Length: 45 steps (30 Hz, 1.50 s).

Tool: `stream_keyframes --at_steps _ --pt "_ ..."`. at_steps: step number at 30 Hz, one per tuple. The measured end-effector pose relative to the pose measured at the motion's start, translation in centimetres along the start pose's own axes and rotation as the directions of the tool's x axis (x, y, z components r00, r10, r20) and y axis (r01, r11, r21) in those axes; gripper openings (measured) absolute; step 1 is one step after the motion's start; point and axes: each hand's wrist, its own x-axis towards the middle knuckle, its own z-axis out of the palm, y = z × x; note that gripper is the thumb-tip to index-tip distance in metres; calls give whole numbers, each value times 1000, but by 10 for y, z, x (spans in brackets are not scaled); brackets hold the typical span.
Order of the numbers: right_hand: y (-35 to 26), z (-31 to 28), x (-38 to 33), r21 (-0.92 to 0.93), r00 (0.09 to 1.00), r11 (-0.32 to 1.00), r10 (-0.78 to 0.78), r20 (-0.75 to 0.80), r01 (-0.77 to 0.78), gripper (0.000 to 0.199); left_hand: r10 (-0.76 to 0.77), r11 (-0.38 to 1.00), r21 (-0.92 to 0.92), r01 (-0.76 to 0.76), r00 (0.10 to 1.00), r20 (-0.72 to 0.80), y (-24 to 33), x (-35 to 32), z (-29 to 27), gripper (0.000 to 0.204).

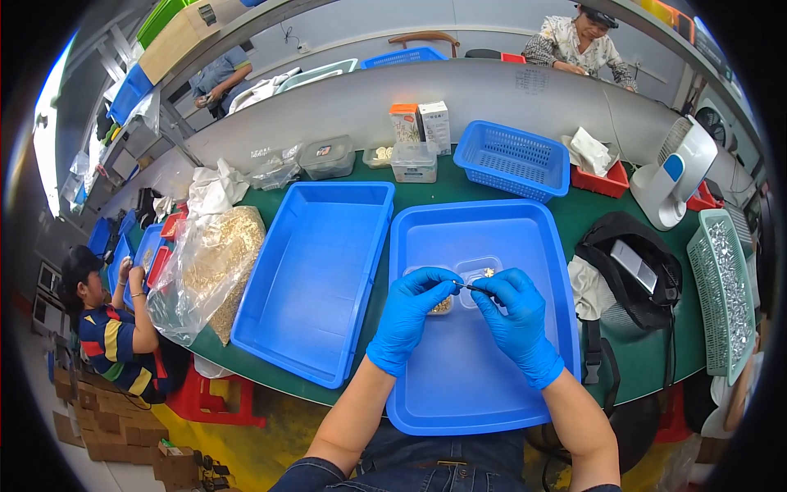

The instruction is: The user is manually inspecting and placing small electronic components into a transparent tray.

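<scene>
Both my hands wear blue gloves and meet above a blue tray (479,410). My left hand (416,316) is closed in a pinch on something too small to name. In the fingers of my right hand (518,324) is a thin dark tool (475,289), its tip pointing at my left fingertips. Below the hands, inside the tray, stand two small clear plastic tubs. One tub (443,308), with small gold-coloured pieces, is partly covered by my left hand. The other tub (467,269) holds a few pale gold pieces and sits just beyond my fingers.
Left of the tray lies another blue tray (316,271), beside a clear bag of small gold-coloured pieces (225,262). Behind stands a blue basket (512,160). At right are a black bag (627,262), a white fan (676,172) and a green basket of shiny parts (721,295). Other people work nearby.
</scene>
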Motion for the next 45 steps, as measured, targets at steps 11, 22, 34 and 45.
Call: stream_keyframes --at_steps 11,22,34,45 --pt "-2 1 -4 76 995 993 81 63 -85 9 3 997 74 -5 1000 23 6 -5 6 13" --pt "1 0 -6 107 992 991 75 104 -86 10 30 992 117 -35 998 48 7 -5 10 13" --pt "-7 3 -1 47 996 997 66 57 -69 9 -8 980 197 20 998 -61 2 -2 5 9" --pt "5 7 -11 87 981 986 130 145 -143 7 143 965 202 -170 980 140 0 -8 4 10"
